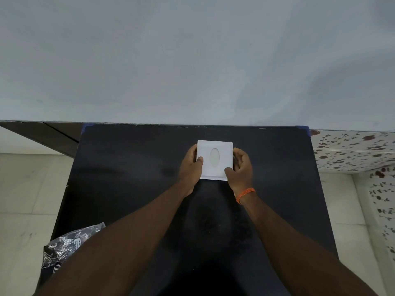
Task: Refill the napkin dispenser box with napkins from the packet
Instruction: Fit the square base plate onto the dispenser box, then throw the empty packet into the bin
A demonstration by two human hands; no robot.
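Note:
A white square napkin dispenser box with an oval slot in its top stands on the black table, near the far edge. My left hand grips its left side, thumb on the top. My right hand holds the right side and near corner; an orange thread band circles that wrist. A crumpled dark plastic packet with white print lies at the table's near left edge, partly hidden behind my left forearm. Its contents cannot be seen.
A plain grey wall rises right behind the table. Pale floor tiles lie to the left. A floral-patterned surface borders the table on the right.

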